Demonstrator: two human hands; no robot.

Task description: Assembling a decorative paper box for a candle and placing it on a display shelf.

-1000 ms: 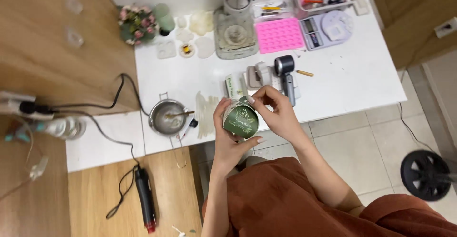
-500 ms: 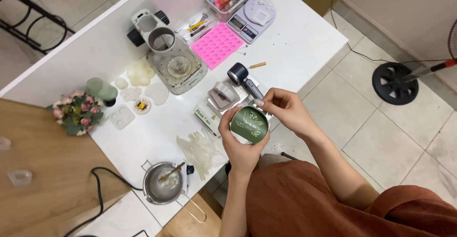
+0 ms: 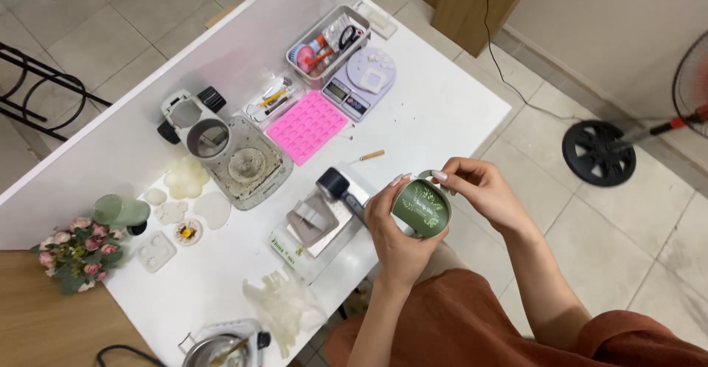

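left hand [image 3: 394, 227] cupped around green tin [image 3: 421, 206], right hand [image 3: 479, 190] pinching its rim

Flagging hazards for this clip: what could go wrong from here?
1. The green tin is held past the edge of the table, over the lap and tiled floor; if the left hand or right hand slips, it may fall.
2. The right hand's fingertips work at the tin's rim; a pinch or nick seems possible.
3. The black-headed tool lies close to the left hand; a nudge could knock it off.
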